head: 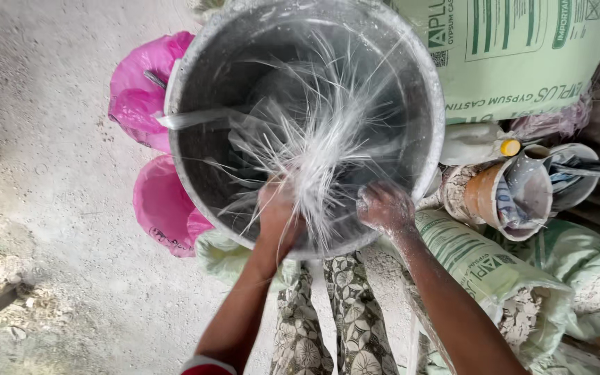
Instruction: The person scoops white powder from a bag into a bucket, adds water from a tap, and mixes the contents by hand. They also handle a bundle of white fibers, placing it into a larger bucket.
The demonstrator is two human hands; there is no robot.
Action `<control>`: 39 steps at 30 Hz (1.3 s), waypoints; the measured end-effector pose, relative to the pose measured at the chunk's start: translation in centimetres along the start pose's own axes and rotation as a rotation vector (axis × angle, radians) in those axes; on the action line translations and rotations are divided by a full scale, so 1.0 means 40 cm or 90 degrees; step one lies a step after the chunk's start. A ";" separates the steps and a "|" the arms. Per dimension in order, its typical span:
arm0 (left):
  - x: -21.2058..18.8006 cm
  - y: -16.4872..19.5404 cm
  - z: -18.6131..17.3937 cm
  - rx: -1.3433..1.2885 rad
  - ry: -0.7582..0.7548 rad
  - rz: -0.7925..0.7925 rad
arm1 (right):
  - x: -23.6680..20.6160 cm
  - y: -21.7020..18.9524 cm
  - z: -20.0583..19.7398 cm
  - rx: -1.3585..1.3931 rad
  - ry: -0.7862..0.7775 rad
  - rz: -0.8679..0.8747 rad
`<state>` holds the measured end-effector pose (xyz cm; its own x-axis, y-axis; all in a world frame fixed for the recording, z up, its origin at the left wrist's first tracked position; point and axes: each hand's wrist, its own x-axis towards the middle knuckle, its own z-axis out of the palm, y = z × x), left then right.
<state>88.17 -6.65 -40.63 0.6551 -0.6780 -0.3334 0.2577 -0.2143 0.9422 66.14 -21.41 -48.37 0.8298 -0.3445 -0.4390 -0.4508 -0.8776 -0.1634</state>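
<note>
A big grey metal bucket (196, 160), dusted white inside, fills the upper middle of the view. My left hand (277, 212) is closed on a bundle of thin white fibres (321, 132) that fan out over the bucket's mouth. My right hand (383, 206), coated in white powder, rests on the bucket's near rim with its fingers curled over the edge. A pale strip (189, 119) lies across the left side of the bucket's inside.
Pink plastic bags (140, 90) lie left of the bucket on the dusty concrete floor. Green sacks (515, 55) stand behind and to the right (494, 267). A white bottle with a yellow cap (477, 144) and stained pots (515, 194) sit at right.
</note>
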 end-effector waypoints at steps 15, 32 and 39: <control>0.006 0.146 0.049 0.589 0.033 0.452 | 0.001 -0.007 -0.055 0.066 0.122 -0.002; 0.064 0.174 0.062 0.436 0.033 0.337 | 0.039 -0.020 -0.065 0.025 -0.110 0.091; 0.113 0.095 0.058 0.836 -0.314 -0.101 | 0.041 -0.029 -0.084 0.020 -0.135 0.085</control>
<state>90.49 -12.16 -38.47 0.2989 -0.6997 -0.6489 -0.7157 -0.6141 0.3326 69.12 -22.08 -45.93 0.6757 -0.3766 -0.6337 -0.5650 -0.8167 -0.1171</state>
